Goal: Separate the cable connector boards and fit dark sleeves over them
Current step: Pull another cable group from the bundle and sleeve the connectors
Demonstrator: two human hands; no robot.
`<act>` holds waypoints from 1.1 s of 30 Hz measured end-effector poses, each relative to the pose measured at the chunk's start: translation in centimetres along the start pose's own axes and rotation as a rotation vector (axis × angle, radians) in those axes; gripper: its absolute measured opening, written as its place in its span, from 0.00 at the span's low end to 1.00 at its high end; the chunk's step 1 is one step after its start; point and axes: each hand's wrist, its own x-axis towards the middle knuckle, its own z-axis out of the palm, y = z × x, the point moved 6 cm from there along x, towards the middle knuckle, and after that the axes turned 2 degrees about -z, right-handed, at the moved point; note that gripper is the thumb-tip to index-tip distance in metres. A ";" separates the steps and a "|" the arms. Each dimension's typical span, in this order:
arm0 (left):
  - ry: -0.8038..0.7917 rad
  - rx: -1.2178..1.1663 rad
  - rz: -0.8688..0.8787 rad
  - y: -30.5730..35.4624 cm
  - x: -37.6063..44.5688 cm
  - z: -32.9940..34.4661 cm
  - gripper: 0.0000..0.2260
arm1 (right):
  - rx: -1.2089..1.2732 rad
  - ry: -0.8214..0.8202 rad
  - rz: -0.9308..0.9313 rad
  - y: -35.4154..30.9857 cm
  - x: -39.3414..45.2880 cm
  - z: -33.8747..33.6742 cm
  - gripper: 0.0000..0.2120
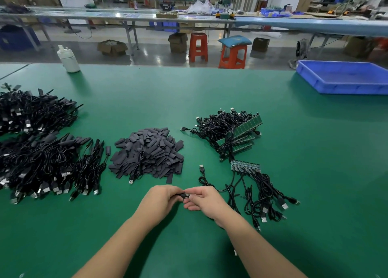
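Green bench shows the job well along but unfinished: sleeved cables heaped left, sleeves mid-bench, joined boards right, while both hands, left and right, pinch one sleeve between them.

We've got a plain green surface here, no pattern on it. The sleeves are dark grey, the cables black with silver plug ends. The boards are green with tiny dark parts. Off to the side: a blue tray, a white bottle, and orange-red stools.
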 end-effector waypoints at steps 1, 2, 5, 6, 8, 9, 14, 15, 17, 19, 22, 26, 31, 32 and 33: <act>-0.011 -0.002 0.002 0.1 0.1 0.1 0.09 | -0.008 0.006 0.001 0.0 0.0 0.0 0.15; -0.023 -0.005 0.008 0.1 0.1 0.2 0.10 | -0.017 0.010 0.001 0.0 -0.1 0.0 0.15; -0.054 -0.009 0.022 0.3 0.2 0.5 0.11 | -0.055 0.011 -0.008 -0.2 -0.3 0.1 0.17; -0.057 -0.009 0.025 0.3 0.1 0.5 0.11 | -0.064 0.011 -0.013 -0.3 -0.3 0.2 0.17; -0.047 -0.008 0.034 0.4 0.1 0.6 0.11 | -0.082 0.012 -0.020 -0.5 -0.4 0.3 0.18; -0.037 -0.008 0.041 0.5 0.0 0.5 0.10 | -0.092 0.013 -0.022 -0.5 -0.3 0.3 0.18; -0.004 -0.007 0.061 0.4 -0.3 0.3 0.08 | -0.155 0.023 -0.026 -0.8 -0.3 0.7 0.17; -0.001 -0.009 0.059 0.3 -0.3 0.2 0.08 | -0.163 0.025 -0.028 -0.8 -0.3 0.7 0.17; 0.008 -0.016 0.056 0.2 -0.3 0.2 0.08 | -0.167 0.030 -0.033 -0.9 -0.3 0.8 0.17; 0.008 -0.013 0.054 0.1 -0.3 0.2 0.08 | -0.163 0.034 -0.032 -0.9 -0.3 0.7 0.16; 0.007 0.002 0.061 0.1 -0.4 0.3 0.08 | -0.157 0.028 -0.023 -1.0 -0.3 0.7 0.16; 0.022 0.041 0.100 0.4 -0.5 0.2 0.09 | -0.141 0.015 -0.011 -1.1 -0.3 0.7 0.15; 0.002 0.112 0.103 0.8 -0.6 0.2 0.10 | -0.137 0.005 -0.007 -1.1 -0.2 0.7 0.14; -0.005 0.116 0.098 0.8 -0.5 0.3 0.10 | -0.141 0.002 -0.008 -1.1 -0.2 0.6 0.14; -0.015 0.125 0.092 0.8 -0.5 0.4 0.10 | -0.144 0.000 -0.009 -1.1 -0.3 0.6 0.14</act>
